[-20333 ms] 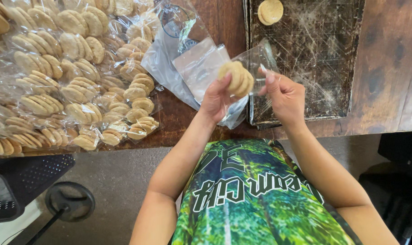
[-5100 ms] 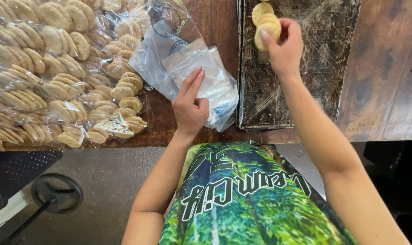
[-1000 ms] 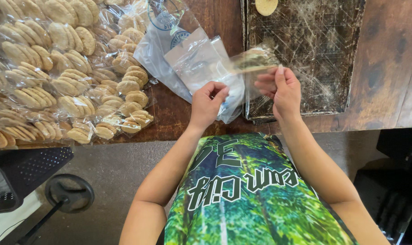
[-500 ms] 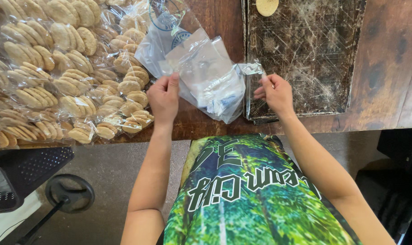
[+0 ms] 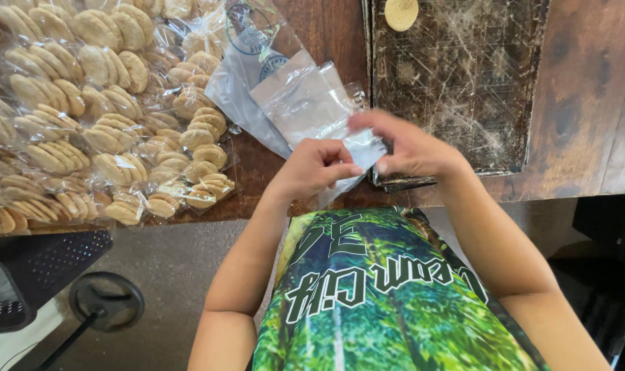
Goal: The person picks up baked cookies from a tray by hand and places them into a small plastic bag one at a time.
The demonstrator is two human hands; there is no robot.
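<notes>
Overhead, surface: a dark wooden table (image 5: pixel 587 124), worn and scratched, its near edge just above the person's lap.
Room: grey floor below the near edge, with a black round base (image 5: pixel 106 302) at lower left.
Left side of table: many clear bags of round pale cookies (image 5: pixel 85 130) packed side by side.
Far right: a dark scratched baking tray (image 5: pixel 457 89) with one cookie (image 5: pixel 401 12) at its far edge.
Middle: a loose heap of empty clear bags (image 5: pixel 285 96).
Left hand (image 5: pixel 312 168): grip closed, pinching a small clear bag (image 5: pixel 360 148).
Right hand (image 5: pixel 412 148): fingers pinching the same bag's other side.
Bag position: between both hands, over the table's near edge, at the tray's near left corner.
</notes>
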